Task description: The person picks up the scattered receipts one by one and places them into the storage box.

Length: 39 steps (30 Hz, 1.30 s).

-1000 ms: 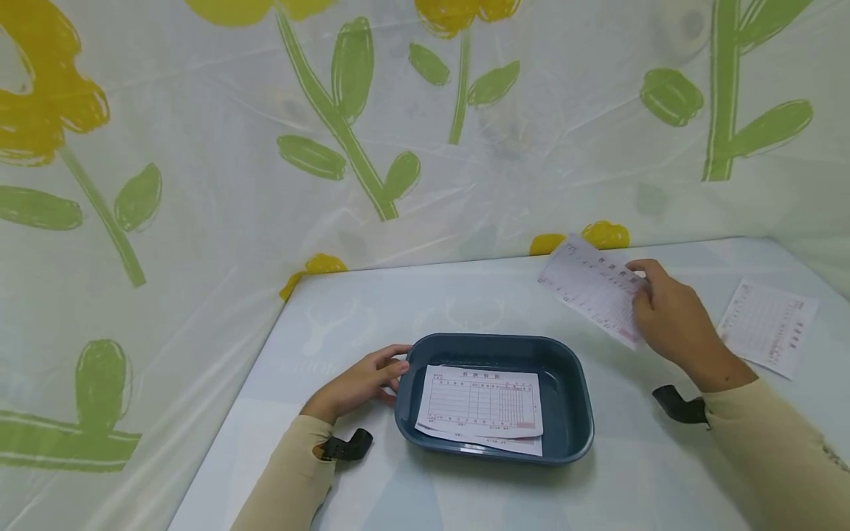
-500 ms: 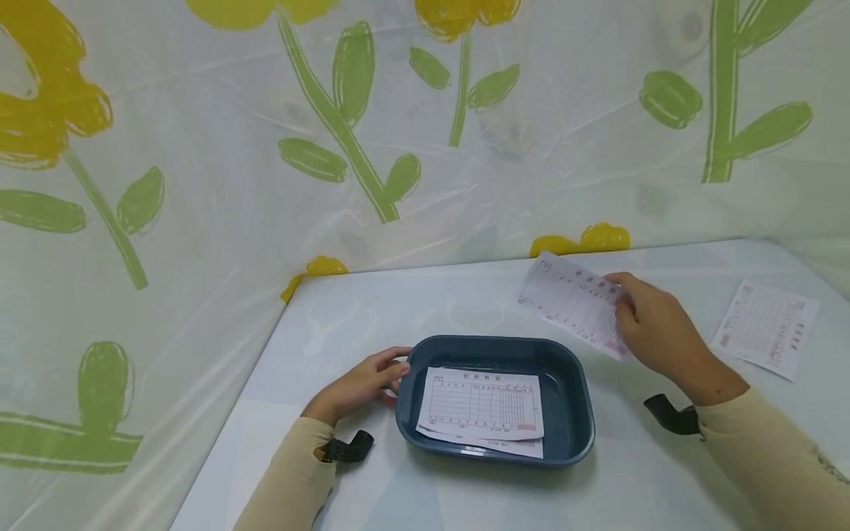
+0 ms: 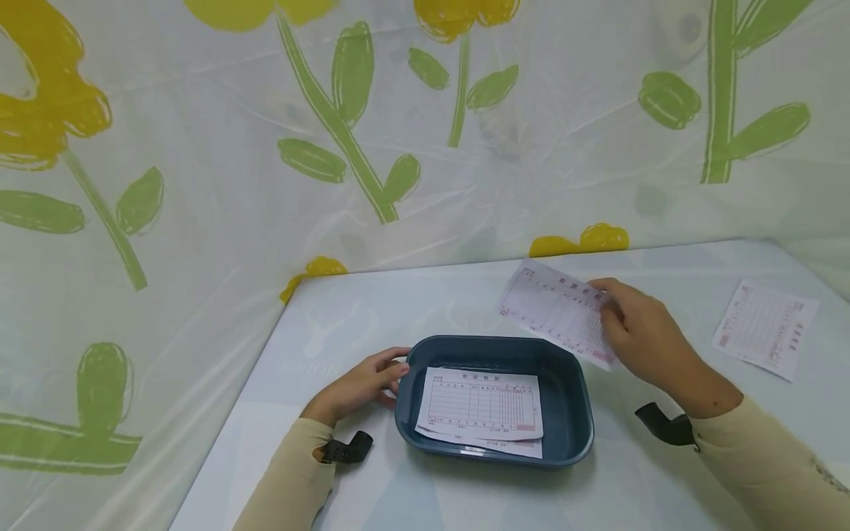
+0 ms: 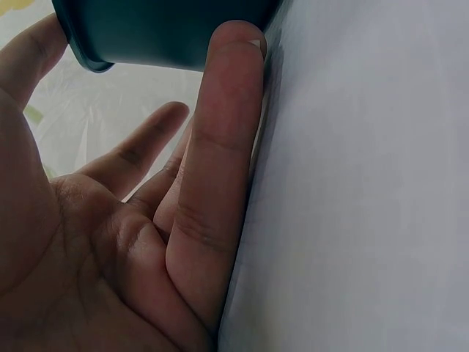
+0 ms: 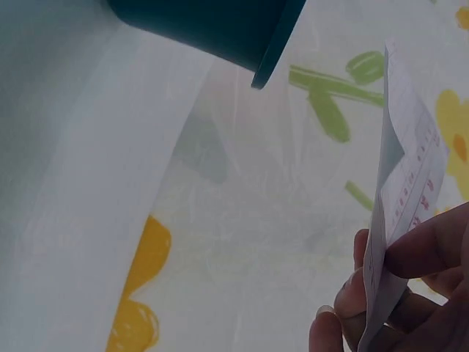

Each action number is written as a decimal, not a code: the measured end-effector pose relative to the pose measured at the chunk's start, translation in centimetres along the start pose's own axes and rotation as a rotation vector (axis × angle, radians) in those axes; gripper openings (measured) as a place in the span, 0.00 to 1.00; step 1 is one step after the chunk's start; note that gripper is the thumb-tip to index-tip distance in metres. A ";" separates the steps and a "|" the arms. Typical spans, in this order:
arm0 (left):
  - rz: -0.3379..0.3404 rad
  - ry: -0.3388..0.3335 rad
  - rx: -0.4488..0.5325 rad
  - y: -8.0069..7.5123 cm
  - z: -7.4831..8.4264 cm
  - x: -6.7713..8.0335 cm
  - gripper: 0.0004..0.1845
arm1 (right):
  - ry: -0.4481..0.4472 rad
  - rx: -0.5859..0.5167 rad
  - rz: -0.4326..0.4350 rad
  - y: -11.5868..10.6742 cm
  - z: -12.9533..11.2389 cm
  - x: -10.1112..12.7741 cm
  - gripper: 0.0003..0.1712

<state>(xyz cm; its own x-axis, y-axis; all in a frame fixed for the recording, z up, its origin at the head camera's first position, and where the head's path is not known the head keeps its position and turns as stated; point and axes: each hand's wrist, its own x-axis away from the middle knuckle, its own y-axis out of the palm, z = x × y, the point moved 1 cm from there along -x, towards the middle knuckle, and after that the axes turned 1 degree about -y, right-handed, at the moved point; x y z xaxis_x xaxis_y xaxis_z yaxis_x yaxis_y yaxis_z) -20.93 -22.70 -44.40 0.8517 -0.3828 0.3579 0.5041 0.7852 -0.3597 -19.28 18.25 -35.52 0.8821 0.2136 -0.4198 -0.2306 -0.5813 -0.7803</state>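
Note:
A dark blue-green plastic tray [image 3: 578, 435] stands on the table, with several printed receipt slips [image 3: 481, 402] stacked inside. At its left end is my left hand [image 3: 358, 383]; the left wrist view shows the thumb at the rim and a nearly straight finger [image 4: 216, 139] along the tabletop against the tray wall. Beyond the tray's back right corner, my right hand [image 3: 644, 335] pinches one receipt slip [image 3: 551, 306] between thumb and fingers, above the table. The right wrist view shows this paper [image 5: 414, 161] nearly edge-on and bent.
Another receipt slip [image 3: 766, 328] lies on the table at the far right. The pale table [image 3: 372, 310] meets a flower-printed curtain [image 3: 219, 169] along its back edge. A black wrist mount [image 3: 664, 425] juts out below the right wrist, and a similar one [image 3: 348, 448] by the left.
My right hand has moved left and slightly toward me with the receipt slip, bringing it closer to the tray. The left hand and tray have stayed put.

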 end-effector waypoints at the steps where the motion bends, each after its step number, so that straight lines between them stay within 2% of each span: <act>1: 0.001 0.000 -0.001 0.0 0.0 0.0 0.33 | -0.006 0.002 0.003 0.0 -0.1 0.0 0.24; 21: -0.001 -0.001 -0.004 0.1 -0.1 -0.1 0.34 | -0.124 0.016 -0.010 1.7 -1.7 0.7 0.20; 34: 0.009 -0.008 -0.010 0.2 -0.2 0.1 0.33 | -0.104 -0.047 -0.112 3.0 -2.6 1.3 0.20; 39: 0.015 -0.009 -0.016 0.1 -0.1 0.1 0.33 | -0.138 -0.046 -0.113 3.8 -3.2 1.5 0.20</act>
<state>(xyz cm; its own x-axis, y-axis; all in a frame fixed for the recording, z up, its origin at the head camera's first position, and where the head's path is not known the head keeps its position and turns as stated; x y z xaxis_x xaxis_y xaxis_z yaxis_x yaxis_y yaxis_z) -20.80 -22.70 -44.54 0.8578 -0.3664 0.3605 0.4936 0.7830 -0.3786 -17.47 13.87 -37.61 0.8360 0.3830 -0.3930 -0.1116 -0.5825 -0.8051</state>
